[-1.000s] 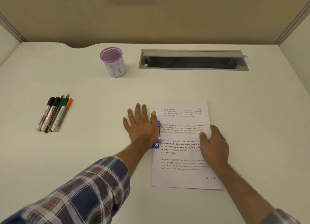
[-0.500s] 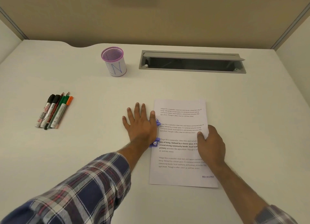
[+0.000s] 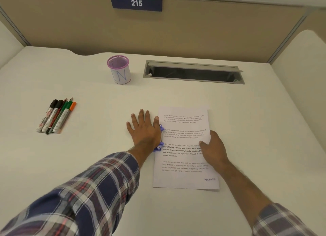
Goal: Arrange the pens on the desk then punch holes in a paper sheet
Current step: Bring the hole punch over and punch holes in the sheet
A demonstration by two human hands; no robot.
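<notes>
A printed paper sheet (image 3: pixel 185 175) lies on the white desk (image 3: pixel 88 156) in front of me. Its left edge sits in a purple hole punch (image 3: pixel 160 146), which is mostly hidden under my left hand (image 3: pixel 144 131). That hand lies flat on the punch with fingers straight and spread. My right hand (image 3: pixel 213 150) grips the sheet's right edge, thumb on top of the page. Several markers and pencils (image 3: pixel 55 115) lie side by side in a neat row at the left of the desk.
A purple mesh pen cup (image 3: pixel 119 69) with a white label stands at the back centre. To its right is an open grey cable tray (image 3: pixel 194 71) sunk into the desk. Beige partition walls enclose the desk, with a sign reading 215.
The view has tilted up, so the sign on the wall shows. Both hands stay in place on the punch and the paper.
</notes>
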